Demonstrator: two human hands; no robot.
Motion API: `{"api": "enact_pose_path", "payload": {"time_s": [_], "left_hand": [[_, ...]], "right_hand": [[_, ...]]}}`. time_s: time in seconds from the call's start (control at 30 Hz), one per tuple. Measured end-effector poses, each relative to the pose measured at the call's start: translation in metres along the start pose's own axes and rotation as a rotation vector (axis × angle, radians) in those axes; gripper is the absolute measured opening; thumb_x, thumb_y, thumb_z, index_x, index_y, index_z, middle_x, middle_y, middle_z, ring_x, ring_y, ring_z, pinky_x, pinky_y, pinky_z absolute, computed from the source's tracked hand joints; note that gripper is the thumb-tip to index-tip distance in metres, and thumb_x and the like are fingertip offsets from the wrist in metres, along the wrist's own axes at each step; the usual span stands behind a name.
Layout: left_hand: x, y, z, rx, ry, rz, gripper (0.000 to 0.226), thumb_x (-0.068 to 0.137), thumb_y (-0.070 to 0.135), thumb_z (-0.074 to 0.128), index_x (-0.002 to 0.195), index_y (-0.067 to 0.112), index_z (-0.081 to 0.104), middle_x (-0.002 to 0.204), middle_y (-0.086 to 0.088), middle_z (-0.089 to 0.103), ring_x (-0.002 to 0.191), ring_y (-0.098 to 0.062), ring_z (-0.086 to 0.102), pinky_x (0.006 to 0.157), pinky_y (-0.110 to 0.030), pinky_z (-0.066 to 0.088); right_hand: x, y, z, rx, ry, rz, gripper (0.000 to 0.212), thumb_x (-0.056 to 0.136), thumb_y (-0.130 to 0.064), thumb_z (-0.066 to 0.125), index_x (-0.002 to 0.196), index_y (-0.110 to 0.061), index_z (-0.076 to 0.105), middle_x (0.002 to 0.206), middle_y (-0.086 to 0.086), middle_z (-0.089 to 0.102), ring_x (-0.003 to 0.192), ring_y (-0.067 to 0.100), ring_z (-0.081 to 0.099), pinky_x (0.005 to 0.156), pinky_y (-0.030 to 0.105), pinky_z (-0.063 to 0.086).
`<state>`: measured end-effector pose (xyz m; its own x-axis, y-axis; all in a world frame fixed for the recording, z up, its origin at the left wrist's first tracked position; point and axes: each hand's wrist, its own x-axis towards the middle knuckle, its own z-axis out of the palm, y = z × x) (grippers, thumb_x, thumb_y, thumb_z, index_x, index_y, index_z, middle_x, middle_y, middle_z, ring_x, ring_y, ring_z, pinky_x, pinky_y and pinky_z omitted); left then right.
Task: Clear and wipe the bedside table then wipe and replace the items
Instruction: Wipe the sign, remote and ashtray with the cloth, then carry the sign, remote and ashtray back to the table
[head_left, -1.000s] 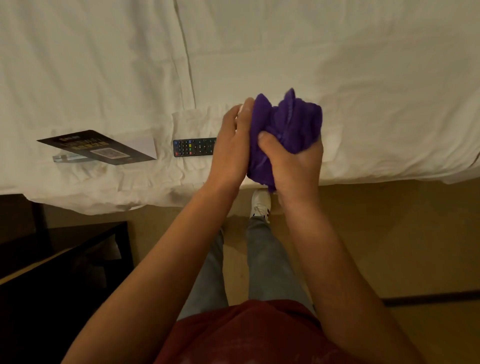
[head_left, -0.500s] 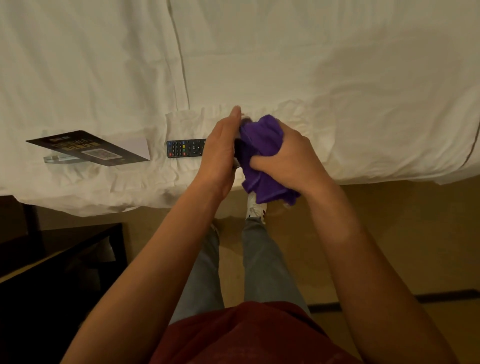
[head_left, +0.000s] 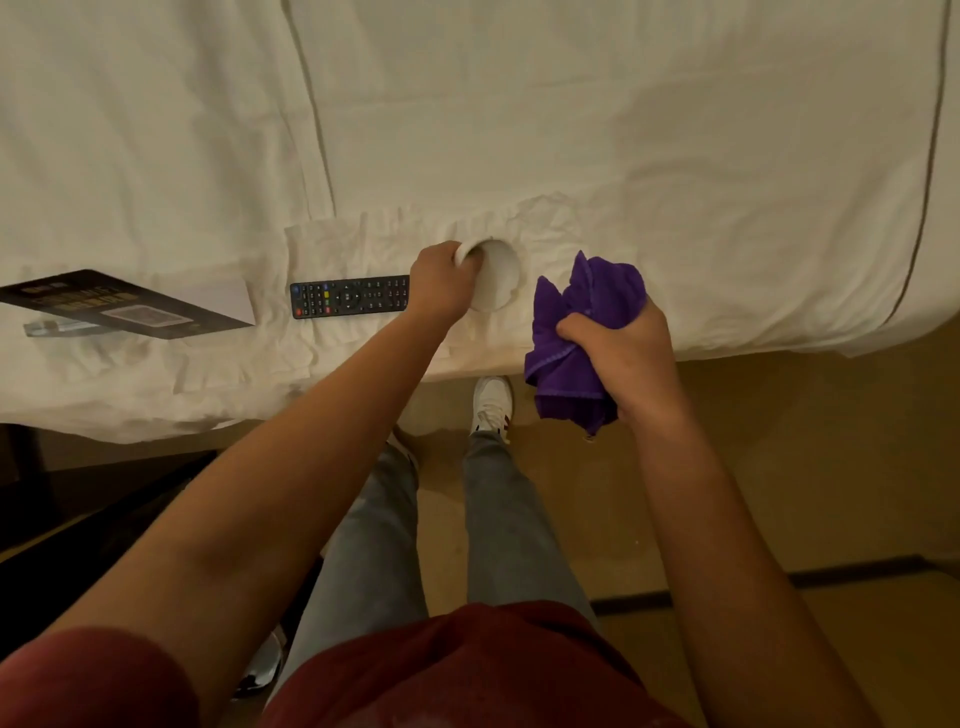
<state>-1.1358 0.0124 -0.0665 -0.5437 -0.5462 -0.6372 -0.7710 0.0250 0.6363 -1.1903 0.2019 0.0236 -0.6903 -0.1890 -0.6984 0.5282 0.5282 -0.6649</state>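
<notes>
- White dish (head_left: 496, 280) on bed (head_left: 675, 156), near edge, just right of remote (head_left: 349, 296).
- L hand (head_left: 441, 280) pinching dish rim.
- R hand (head_left: 618, 353) fisted round purple cloth (head_left: 576, 332), held above bed edge.
- Dark card (head_left: 119, 306) far left on bed.

The person wears a dark red short-sleeved top (head_left: 467, 670) of soft knit-like fabric; one sleeve edge (head_left: 98, 670) shows at the lower left, ending above the elbow, and both forearms are bare below it. No watch, ring or band shows on either wrist or on the hands. The legs are in slim grey-blue denim trousers (head_left: 498, 525), faded lighter along the thighs. On the right foot is a white lace-up trainer (head_left: 491, 402) with what look like dark red stripes along its side, though the light is too dim to be sure. The other shoe (head_left: 402, 447) shows only as a pale sliver beside the left trouser leg.
</notes>
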Motion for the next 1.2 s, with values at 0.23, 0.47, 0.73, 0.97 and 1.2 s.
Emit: {"api": "enact_pose_path", "payload": {"time_s": [0.23, 0.47, 0.73, 0.97, 1.2], "left_hand": [[0.010, -0.009, 0.011, 0.226, -0.011, 0.095, 0.044, 0.098, 0.021, 0.060, 0.141, 0.011, 0.055, 0.135, -0.010, 0.063, 0.122, -0.028, 0.060, 0.096, -0.030, 0.046], [-0.026, 0.000, -0.015, 0.300, 0.170, 0.254, 0.037, 0.100, 0.027, 0.056, 0.132, 0.011, 0.063, 0.136, -0.006, 0.059, 0.128, -0.023, 0.051, 0.108, -0.035, 0.044], [-0.128, 0.027, -0.101, -0.527, -0.121, 0.055, 0.045, 0.099, 0.065, 0.042, 0.096, 0.036, 0.077, 0.097, 0.010, 0.079, 0.093, -0.006, 0.075, 0.071, -0.012, 0.056], [-0.198, -0.013, -0.185, -0.673, 0.166, 0.182, 0.031, 0.100, 0.053, 0.054, 0.114, 0.027, 0.066, 0.105, 0.011, 0.076, 0.099, -0.010, 0.074, 0.077, -0.019, 0.059], [-0.259, -0.099, -0.284, -0.744, 0.467, 0.133, 0.031, 0.103, 0.039, 0.055, 0.111, 0.015, 0.072, 0.098, 0.001, 0.078, 0.091, -0.014, 0.074, 0.080, -0.025, 0.060]], "right_hand": [[0.011, -0.004, -0.006, 0.018, -0.006, -0.023, 0.045, 0.074, -0.020, 0.083, 0.112, -0.032, 0.063, 0.101, -0.011, 0.070, 0.081, -0.001, 0.071, 0.059, 0.014, 0.055], [0.009, -0.028, 0.005, 0.050, -0.079, -0.096, 0.055, 0.076, -0.022, 0.085, 0.125, -0.026, 0.061, 0.109, -0.008, 0.069, 0.089, 0.006, 0.071, 0.062, 0.013, 0.056], [-0.027, -0.082, 0.070, -0.019, -0.328, -0.256, 0.056, 0.082, -0.032, 0.085, 0.131, -0.023, 0.060, 0.117, -0.005, 0.071, 0.100, 0.010, 0.073, 0.080, 0.028, 0.063], [-0.103, -0.115, 0.159, -0.180, -0.574, -0.440, 0.034, 0.083, -0.044, 0.077, 0.115, -0.039, 0.064, 0.103, -0.018, 0.074, 0.097, 0.003, 0.072, 0.079, 0.024, 0.062], [-0.197, -0.118, 0.273, -0.185, -0.759, -0.441, 0.030, 0.081, -0.051, 0.073, 0.108, -0.038, 0.069, 0.103, -0.016, 0.076, 0.096, 0.004, 0.073, 0.073, 0.015, 0.057]]}}
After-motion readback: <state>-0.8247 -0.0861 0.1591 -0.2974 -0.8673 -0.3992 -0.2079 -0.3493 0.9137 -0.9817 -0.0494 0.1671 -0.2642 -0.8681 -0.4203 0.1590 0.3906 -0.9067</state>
